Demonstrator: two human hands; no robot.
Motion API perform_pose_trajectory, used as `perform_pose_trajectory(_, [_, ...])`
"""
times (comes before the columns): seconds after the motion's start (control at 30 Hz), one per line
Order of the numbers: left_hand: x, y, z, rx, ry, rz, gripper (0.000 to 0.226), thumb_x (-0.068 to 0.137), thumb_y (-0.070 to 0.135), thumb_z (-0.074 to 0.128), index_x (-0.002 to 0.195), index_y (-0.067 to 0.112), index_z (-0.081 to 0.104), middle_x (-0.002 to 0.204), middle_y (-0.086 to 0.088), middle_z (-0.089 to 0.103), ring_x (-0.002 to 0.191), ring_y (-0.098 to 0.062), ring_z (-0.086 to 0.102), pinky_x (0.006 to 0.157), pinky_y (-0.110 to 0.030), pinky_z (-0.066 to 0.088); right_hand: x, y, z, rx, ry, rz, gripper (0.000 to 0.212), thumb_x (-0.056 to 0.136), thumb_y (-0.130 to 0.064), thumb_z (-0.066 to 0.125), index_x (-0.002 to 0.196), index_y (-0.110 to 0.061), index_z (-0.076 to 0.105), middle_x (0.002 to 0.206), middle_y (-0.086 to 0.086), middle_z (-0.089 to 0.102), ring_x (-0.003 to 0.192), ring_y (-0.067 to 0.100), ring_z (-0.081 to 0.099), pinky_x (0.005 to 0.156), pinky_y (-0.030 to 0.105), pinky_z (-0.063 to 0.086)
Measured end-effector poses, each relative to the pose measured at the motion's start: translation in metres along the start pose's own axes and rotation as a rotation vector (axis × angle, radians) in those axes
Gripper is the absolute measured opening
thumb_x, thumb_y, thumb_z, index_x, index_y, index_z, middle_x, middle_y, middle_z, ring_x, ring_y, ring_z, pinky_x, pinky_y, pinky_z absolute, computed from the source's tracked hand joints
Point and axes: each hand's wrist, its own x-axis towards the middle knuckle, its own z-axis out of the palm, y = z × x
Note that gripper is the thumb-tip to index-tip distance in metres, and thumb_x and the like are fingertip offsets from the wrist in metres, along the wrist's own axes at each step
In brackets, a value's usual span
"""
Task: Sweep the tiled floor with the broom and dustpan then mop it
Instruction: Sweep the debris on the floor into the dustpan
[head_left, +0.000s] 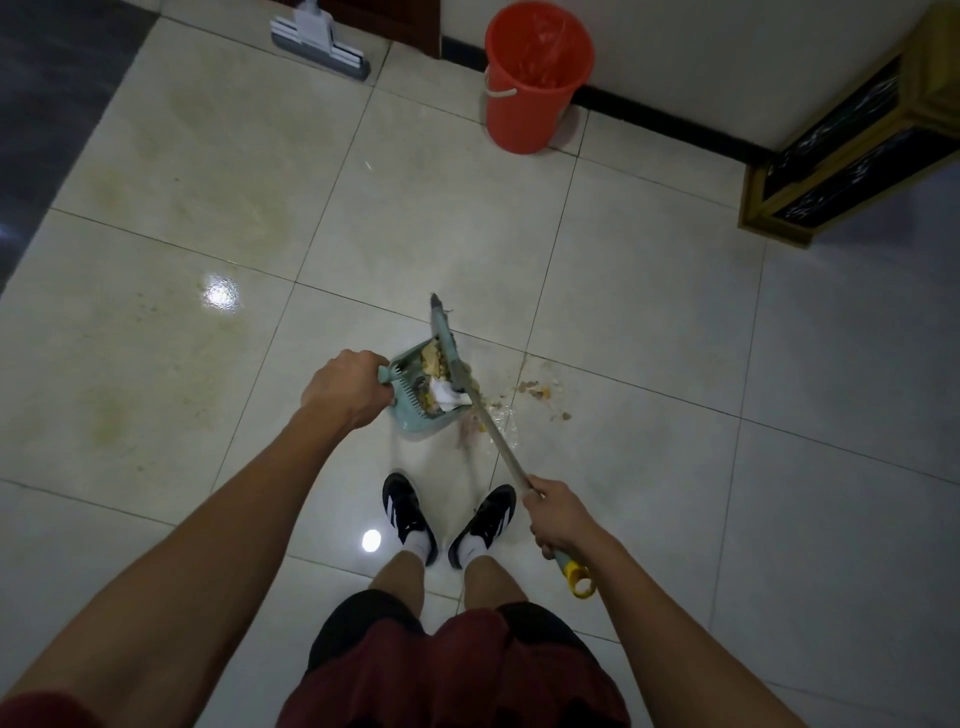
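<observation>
The tiled floor (649, 322) lies open across the middle, between the dustpan (415, 410) and the far wall, and broadly to the left and right of the feet. Ahead, the orange bucket (530, 83) stands against the wall, with the mop head (322, 44) lying on the floor to its left, well apart from it. At the right, a dark cabinet with a yellow frame (852, 156) juts out from the wall and narrows that side. Close in, the dustpan sits just before the shoes (447, 519), the broom (467, 384) slants across its mouth, and scattered debris (540, 392) lies on the tiles just right of it. Beyond the debris the floor is bare.
</observation>
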Motion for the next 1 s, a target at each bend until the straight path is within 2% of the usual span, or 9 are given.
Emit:
perform_pose_trajectory(0.17, [-0.013,-0.011,-0.004,-0.01,-0.011,0.005,0.015,0.086,0.03,0.067,0.098,0.023,0.073,0.087,-0.006,0.068,0.076,-0.028,0.065,0.07,-0.036,0.057,-0.007,-0.01,0.0,0.122,0.049,0.021,0.029,0.093,-0.016,0.039,0.099,-0.033,0.061,0.051,0.005,0.048,0.041,0.017,0.042,0.042,0.026,0.038])
perform_pose_trajectory(0.23, [-0.018,-0.019,-0.009,-0.013,-0.014,0.0,0.012,0.087,0.029,0.066,0.095,0.023,0.072,0.085,-0.005,0.067,0.076,-0.028,0.065,0.068,-0.035,0.056,-0.007,-0.014,0.001,0.168,0.055,0.031,0.031,0.093,-0.015,0.039,0.104,-0.026,0.065,0.054,0.007,0.048,0.041,0.016,0.041,0.043,0.025,0.036])
perform_pose_trajectory(0.33, [-0.024,-0.035,-0.018,-0.012,-0.017,-0.016,0.005,0.088,0.028,0.064,0.087,0.026,0.068,0.084,-0.005,0.068,0.076,-0.028,0.065,0.07,-0.037,0.058,-0.003,-0.026,0.005,0.228,0.072,0.054,0.036,0.093,-0.013,0.038,0.115,-0.035,0.057,0.055,0.008,0.046,0.041,0.015,0.04,0.042,0.023,0.034])
perform_pose_trajectory(0.5, [-0.03,-0.062,-0.027,-0.01,-0.01,-0.052,0.006,0.087,0.026,0.064,0.082,0.027,0.064,0.083,-0.005,0.066,0.074,-0.027,0.064,0.067,-0.035,0.054,0.014,-0.059,0.017,0.384,0.07,0.066,0.023,0.095,-0.014,0.048,0.099,-0.029,0.065,0.052,0.006,0.047,0.04,0.014,0.038,0.04,0.022,0.034])
perform_pose_trajectory(0.63, [-0.023,-0.079,-0.032,-0.002,-0.017,-0.057,0.003,0.086,0.026,0.066,0.083,0.025,0.069,0.082,-0.006,0.066,0.075,-0.029,0.064,0.068,-0.036,0.056,0.036,-0.091,0.033,0.534,0.032,0.058,0.021,0.091,-0.008,0.058,0.11,-0.014,0.066,0.055,0.006,0.05,0.04,0.012,0.039,0.039,0.019,0.034])
perform_pose_trajectory(0.77, [-0.018,-0.091,-0.031,-0.007,-0.023,-0.046,0.003,0.083,0.027,0.069,0.08,0.027,0.067,0.076,-0.002,0.062,0.072,-0.027,0.062,0.062,-0.032,0.049,0.056,-0.115,0.051,0.667,0.0,0.1,0.014,0.097,-0.009,0.052,0.109,-0.013,0.058,0.066,0.015,0.061,0.04,0.013,0.043,0.038,0.019,0.039])
perform_pose_trajectory(0.87, [-0.014,-0.098,-0.031,-0.007,-0.031,-0.035,0.005,0.082,0.03,0.07,0.08,0.025,0.071,0.07,0.003,0.06,0.065,-0.019,0.059,0.058,-0.029,0.045,0.066,-0.117,0.06,0.463,0.042,0.053,0.028,0.098,-0.008,0.045,0.125,-0.005,0.053,0.078,0.024,0.063,0.045,0.019,0.048,0.042,0.024,0.043])
perform_pose_trajectory(0.93, [-0.014,-0.1,-0.033,0.007,-0.035,-0.023,0.007,0.082,0.032,0.07,0.08,0.026,0.071,0.069,0.004,0.06,0.064,-0.018,0.058,0.058,-0.029,0.045,0.066,-0.11,0.063,0.251,0.065,-0.002,0.039,0.096,-0.005,0.04,0.135,-0.005,0.05,0.072,0.02,0.059,0.044,0.021,0.049,0.042,0.026,0.043])
perform_pose_trajectory(1.0, [-0.015,-0.099,-0.035,0.014,-0.033,-0.008,0.007,0.083,0.032,0.07,0.084,0.026,0.072,0.072,0.002,0.061,0.066,-0.02,0.06,0.06,-0.031,0.049,0.061,-0.098,0.064,0.114,0.059,0.008,0.041,0.097,-0.004,0.036,0.134,-0.006,0.052,0.069,0.018,0.058,0.042,0.02,0.047,0.043,0.027,0.043])
